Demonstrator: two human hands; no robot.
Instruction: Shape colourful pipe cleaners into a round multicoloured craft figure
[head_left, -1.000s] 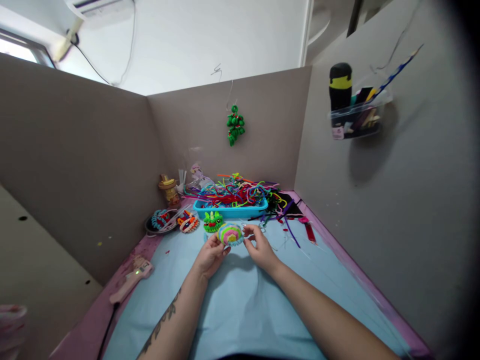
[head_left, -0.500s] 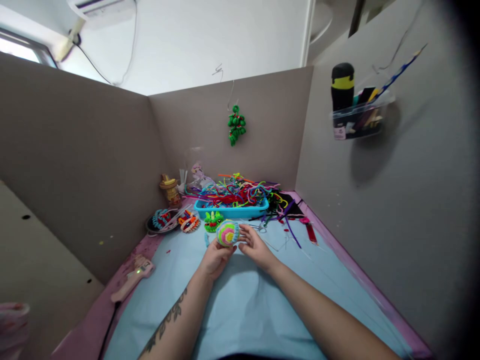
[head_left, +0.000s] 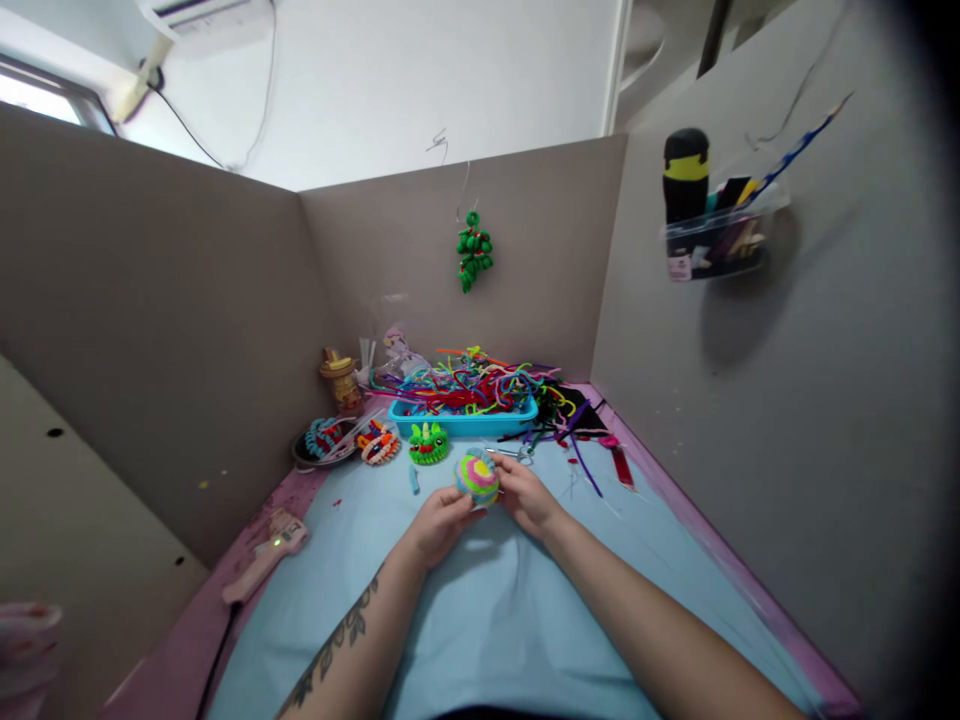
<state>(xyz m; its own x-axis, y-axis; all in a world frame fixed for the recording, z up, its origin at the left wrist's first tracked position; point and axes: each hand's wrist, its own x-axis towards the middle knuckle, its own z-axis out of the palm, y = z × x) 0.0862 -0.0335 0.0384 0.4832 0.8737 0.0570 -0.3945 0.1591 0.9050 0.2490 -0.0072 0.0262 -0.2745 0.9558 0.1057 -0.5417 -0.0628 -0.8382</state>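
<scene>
Striped ball (head_left: 478,482) held on near side of tray (head_left: 465,426). Left hand (head_left: 444,522) comes from lower left: thumb on ball's front, other fingers curled underneath, clamped on it. Right hand (head_left: 529,497): fingers bent against ball's right side, closed on it. Left forearm (head_left: 375,625) and right forearm (head_left: 637,610) slant inward toward tray. Green crown (head_left: 428,446) just before tray's left half.

Fuzzy matt round piece (head_left: 475,481); smooth plastic tray (head_left: 465,426)
</scene>
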